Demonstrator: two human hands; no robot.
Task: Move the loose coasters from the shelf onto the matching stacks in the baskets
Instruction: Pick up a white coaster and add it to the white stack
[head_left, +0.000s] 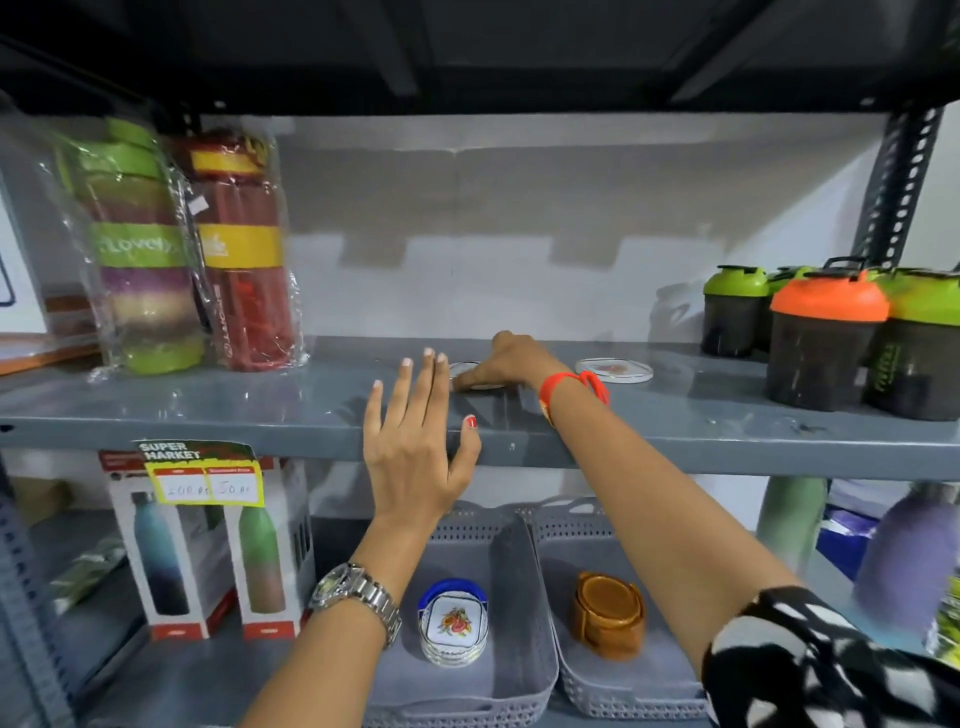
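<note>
Two loose round white coasters lie on the grey shelf (208, 405). One coaster (464, 370) is mostly covered by my right hand (506, 361), whose fingers press down on it. The other coaster (614, 369) lies free to the right of that wrist. My left hand (415, 447) hovers open at the shelf's front edge, fingers spread, holding nothing. Below, the left grey basket (519, 670) holds a stack of white flowered coasters (453, 623) in a blue holder. The right grey basket (639, 691) holds a stack of brown coasters (609, 613).
Wrapped bottles (239, 249) stand at the shelf's left end, and shakers with green and orange lids (826, 332) at its right. Boxed bottles (208, 551) with a price tag sit left of the baskets. A dark shelf hangs overhead.
</note>
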